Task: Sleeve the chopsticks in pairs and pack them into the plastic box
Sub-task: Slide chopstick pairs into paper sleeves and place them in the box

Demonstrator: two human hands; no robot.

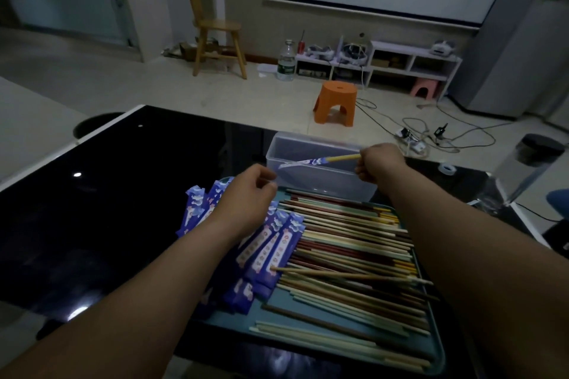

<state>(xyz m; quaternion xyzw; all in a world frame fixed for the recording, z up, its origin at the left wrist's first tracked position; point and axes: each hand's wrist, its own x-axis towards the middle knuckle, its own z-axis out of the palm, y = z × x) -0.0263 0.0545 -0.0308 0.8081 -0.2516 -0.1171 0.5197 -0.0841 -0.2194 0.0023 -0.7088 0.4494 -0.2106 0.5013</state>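
Left forearm (147, 286) fills the near left of my view, bare right up to the wrist, no sleeve reaching it. Right forearm (480, 255) on the near right is just as bare, and looks broad through this wide lens. My left grip (249, 191) has bare fingers and knuckles. My right grip (380, 163), farther out, is bare too.

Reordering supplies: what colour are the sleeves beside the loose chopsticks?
The sleeves are purple-blue with white printed panels; head view.
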